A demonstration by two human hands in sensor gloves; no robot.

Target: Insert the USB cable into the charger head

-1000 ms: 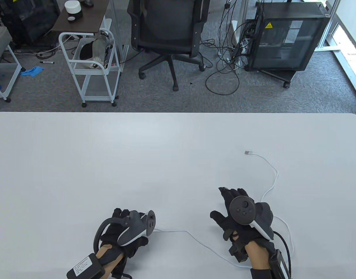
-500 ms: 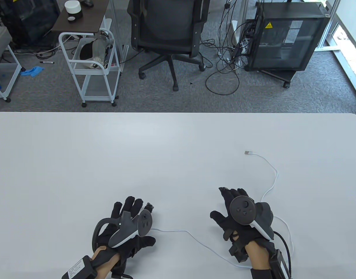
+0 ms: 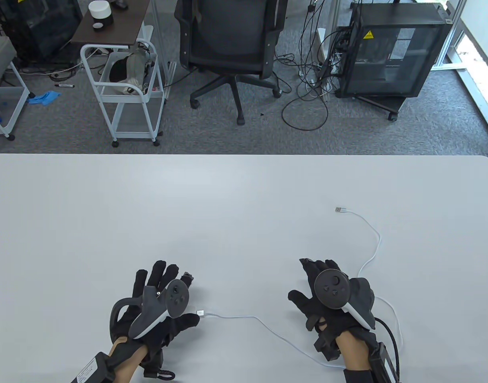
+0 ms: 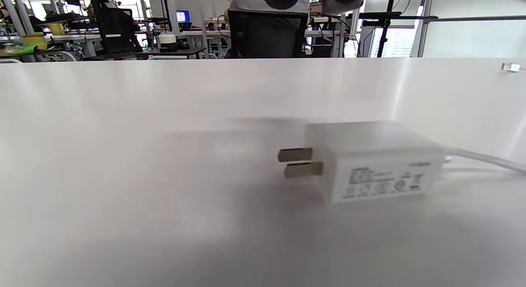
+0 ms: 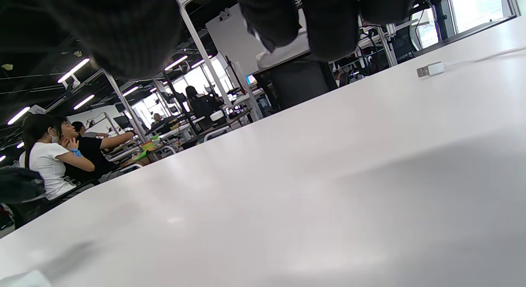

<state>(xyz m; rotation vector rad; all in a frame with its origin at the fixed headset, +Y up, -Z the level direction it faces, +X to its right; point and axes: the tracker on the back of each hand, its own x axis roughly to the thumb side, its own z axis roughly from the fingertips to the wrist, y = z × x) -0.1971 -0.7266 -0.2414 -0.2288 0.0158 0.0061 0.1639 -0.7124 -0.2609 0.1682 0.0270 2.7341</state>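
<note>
A small white charger head (image 3: 200, 313) lies on the white table (image 3: 228, 207) with its prongs pointing at my left hand. In the left wrist view the charger head (image 4: 378, 161) lies on its side, and the white cable (image 4: 485, 159) leaves its far end. The cable (image 3: 268, 327) runs right, passes under my right hand and loops up to a free USB plug (image 3: 339, 210), also seen in the right wrist view (image 5: 429, 69). My left hand (image 3: 176, 295) is open and holds nothing, its thumb tip just left of the charger. My right hand (image 3: 319, 279) rests flat, open and holding nothing.
The table's far edge (image 3: 244, 154) runs across the middle of the view. Beyond it stand an office chair (image 3: 232, 48), a white trolley (image 3: 124, 87) and a black cabinet (image 3: 391, 52) on the floor.
My left hand has opened and moved left, off the charger head, which now shows on the table. My right hand and the free plug have not moved.
</note>
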